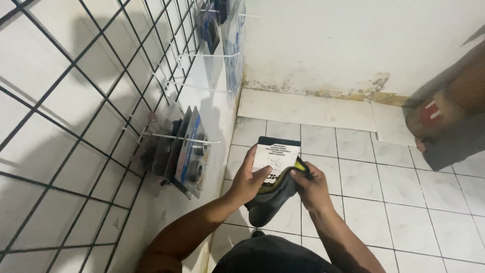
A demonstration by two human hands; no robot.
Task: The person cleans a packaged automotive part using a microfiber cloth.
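The left hand and right hand both hold a dark glove with a white card attached at its top. The item sits at centre frame, above the tiled floor, near the person's body. The left hand grips the card's left edge, thumb across its lower face. The right hand's fingers close on the yellow-trimmed cuff just right of the card.

Step in hand, as judged: the packaged glove is being handled at the card, likely straightened or checked.

To the left, a wire grid carries white hooks; one hook holds blister packs. Any hanging move calls for aligning the card's top with a free hook. The card's hang hole is not visible.
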